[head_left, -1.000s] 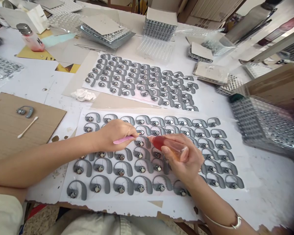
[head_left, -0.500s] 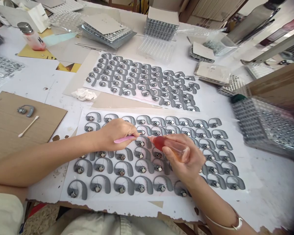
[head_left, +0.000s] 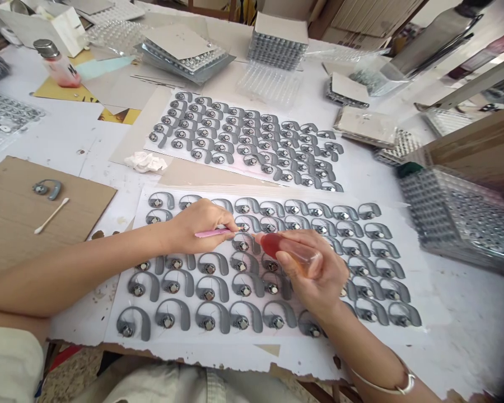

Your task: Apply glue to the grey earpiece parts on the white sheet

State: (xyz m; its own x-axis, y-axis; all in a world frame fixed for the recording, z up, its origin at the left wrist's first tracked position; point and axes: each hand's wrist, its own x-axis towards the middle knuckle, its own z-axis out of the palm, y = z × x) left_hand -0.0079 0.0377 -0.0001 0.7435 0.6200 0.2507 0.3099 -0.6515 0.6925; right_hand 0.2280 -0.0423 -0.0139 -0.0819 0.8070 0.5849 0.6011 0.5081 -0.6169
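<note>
My left hand (head_left: 204,224) is closed around a slim pink tool (head_left: 212,233), whose thin tip points right over the sheet. In my right hand (head_left: 319,274) is a clear squeeze bottle (head_left: 292,253) with red liquid, tilted so its narrow nozzle points left. The two tips are close together above a grey ear-hook earphone part (head_left: 243,244) with a round metallic piece. Rows of similar ear-hook parts lie on the white sheet (head_left: 121,296) beneath my hands, several with thin wires sticking up. My hands cover some of them.
Behind lies a second sheet of ear-hook parts (head_left: 247,134), beside a crumpled tissue (head_left: 146,162). Cardboard (head_left: 8,224) on the left carries one ear-hook part and a cotton swab (head_left: 51,216). A metal-capped bottle (head_left: 56,64) stands back left; stacked plastic trays (head_left: 466,207) are at right.
The view has shifted very slightly. Both hands stay over the same spot, and the squeeze bottle and my right hand have moved a touch to the left.
</note>
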